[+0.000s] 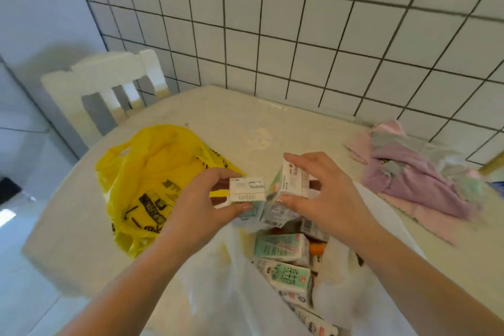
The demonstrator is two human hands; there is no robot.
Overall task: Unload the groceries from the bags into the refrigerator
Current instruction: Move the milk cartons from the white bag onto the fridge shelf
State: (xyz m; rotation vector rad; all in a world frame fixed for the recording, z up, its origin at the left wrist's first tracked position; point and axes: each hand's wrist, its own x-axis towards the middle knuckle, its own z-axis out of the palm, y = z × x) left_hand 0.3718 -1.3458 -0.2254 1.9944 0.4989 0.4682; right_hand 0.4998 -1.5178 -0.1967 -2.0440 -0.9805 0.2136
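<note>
I am holding two milk cartons above the open mouth of the white plastic bag (pixel 218 281), which is sitting at the near edge of the table (pixel 218 112). My left hand (pixel 201 199) is pinching one small carton (pixel 246 189) between thumb and curled fingers, its printed white end facing up. My right hand (pixel 324 191) is gripping a second carton (pixel 286 188) the same way, fingers curled over its far side and thumb on the near side; this one is tilting, and its lower corner is touching or almost touching the first carton. Inside the white bag I am counting at least three more green-and-white cartons (pixel 283 275) lying on their sides, with something orange (pixel 317 248) showing between them that I cannot identify. One yellow plastic bag (pixel 152 180) with black print is lying crumpled toward the left edge of the table, just beside my left hand. One heap of pink and grey cloths (pixel 417 174) is lying at the right edge, against the tiled wall (pixel 300 22). One white chair (pixel 109 82) is standing at the far left corner of the table.
</note>
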